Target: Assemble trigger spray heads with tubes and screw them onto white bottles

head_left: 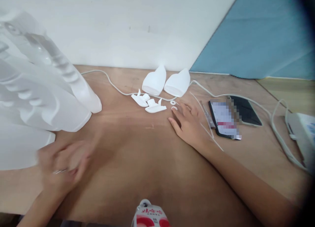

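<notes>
My right hand (190, 123) rests on the table with its fingers apart, the index fingertip on or right beside a small white disc (174, 108). Just beyond that fingertip lies a small white ring (173, 102). Two white curved pieces with stubs, one on the left (140, 99) and one on the right (155, 107), sit to the left of this hand. Behind them stand two white pointed shells (155, 81). My left hand (65, 159) is smeared by motion, over the near left of the table. A thin shiny line shows at it, too blurred to name.
Large white moulded panels (66, 102) stand at the left. A white cable (113, 86) runs along the back. Right of my right hand lie a lit phone (222, 117), a dark phone (248, 112) and a white box (302, 132). A red-and-white package (152, 217) is at the front.
</notes>
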Motion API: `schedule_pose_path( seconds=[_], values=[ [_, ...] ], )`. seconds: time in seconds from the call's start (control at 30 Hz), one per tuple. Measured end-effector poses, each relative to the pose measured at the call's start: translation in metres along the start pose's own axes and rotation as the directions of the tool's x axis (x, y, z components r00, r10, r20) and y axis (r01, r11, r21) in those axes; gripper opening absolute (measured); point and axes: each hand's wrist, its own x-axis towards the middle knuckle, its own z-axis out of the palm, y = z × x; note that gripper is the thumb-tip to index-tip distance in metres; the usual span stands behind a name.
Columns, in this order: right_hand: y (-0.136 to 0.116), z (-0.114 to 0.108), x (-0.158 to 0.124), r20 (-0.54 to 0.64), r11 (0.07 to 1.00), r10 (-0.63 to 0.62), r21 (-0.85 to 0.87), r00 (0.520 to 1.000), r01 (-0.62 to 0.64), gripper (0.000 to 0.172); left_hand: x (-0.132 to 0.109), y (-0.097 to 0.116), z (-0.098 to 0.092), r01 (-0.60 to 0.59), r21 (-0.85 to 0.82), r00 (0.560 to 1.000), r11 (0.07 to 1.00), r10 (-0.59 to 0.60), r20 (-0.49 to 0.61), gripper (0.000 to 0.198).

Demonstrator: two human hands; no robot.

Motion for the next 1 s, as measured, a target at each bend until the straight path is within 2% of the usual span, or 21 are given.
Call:
schedule_pose_path(
  seconds=[0.03,0.07,0.13,0.2,0.27,0.3,0.37,0.43,0.57,0.67,0.77,0.83,0.9,1.0],
  values=[
    [-0.002,0.001,-0.001,-0.009,0.998,-0.035,0.043,0.999,0.036,0.031,0.012,0.005,0.019,-0.073,0.105,0.992,0.992,0.084,-0.095,0.067],
    [-0.004,0.003,-0.003,-0.016,0.992,-0.078,0.099,0.997,0.079,0.026,0.025,0.011,0.037,-0.181,0.112,0.983,0.977,0.185,-0.025,0.062],
    [-0.008,0.005,-0.004,-0.028,0.96,-0.172,0.219,0.985,0.174,0.02,0.052,0.023,0.069,-0.336,0.012,0.939,0.942,0.335,0.076,0.047],
    [-0.01,0.007,-0.005,-0.027,0.917,-0.252,0.314,0.967,0.248,0.02,0.081,0.033,0.096,-0.404,-0.08,0.901,0.911,0.412,0.137,0.035],
    [-0.011,0.007,-0.004,-0.025,0.886,-0.288,0.373,0.957,0.276,0.02,0.111,0.042,0.119,-0.38,-0.125,0.903,0.917,0.397,0.164,0.035],
    [-0.012,0.007,-0.004,-0.024,0.878,-0.288,0.393,0.957,0.274,0.02,0.125,0.045,0.129,-0.363,-0.126,0.917,0.923,0.378,0.126,0.037],
    [-0.012,0.005,-0.003,-0.019,0.869,-0.27,0.427,0.963,0.252,0.018,0.149,0.052,0.147,-0.284,-0.089,0.954,0.955,0.291,0.072,0.05],
    [-0.013,0.003,-0.002,0.004,0.866,-0.233,0.457,0.973,0.205,0.017,0.165,0.056,0.159,-0.216,-0.05,0.973,0.975,0.219,0.075,0.061],
    [-0.014,-0.002,-0.002,0.054,0.862,-0.152,0.495,0.987,0.106,0.017,0.172,0.058,0.164,-0.183,-0.079,0.972,0.98,0.192,0.133,0.051],
    [-0.016,-0.005,-0.003,0.035,0.867,-0.168,0.48,0.985,0.131,0.016,0.165,0.055,0.159,-0.222,-0.216,0.962,0.951,0.25,0.109,0.045],
    [-0.016,-0.009,-0.006,-0.054,0.891,-0.129,0.432,0.99,0.14,0.014,0.154,0.059,0.153,-0.272,-0.405,0.921,0.873,0.358,0.153,0.035],
    [-0.015,-0.011,-0.009,-0.17,0.907,-0.049,0.405,0.984,0.115,0.014,0.144,0.067,0.149,-0.245,-0.494,0.885,0.834,0.401,0.238,0.032],
    [-0.015,-0.013,-0.011,-0.275,0.907,-0.021,0.399,0.961,0.134,0.017,0.136,0.076,0.146,-0.187,-0.537,0.852,0.822,0.408,0.329,0.031],
    [-0.018,-0.015,-0.009,-0.301,0.874,-0.141,0.41,0.943,0.261,0.024,0.127,0.085,0.146,-0.09,-0.566,0.822,0.819,0.382,0.422,0.034]
  ],
)
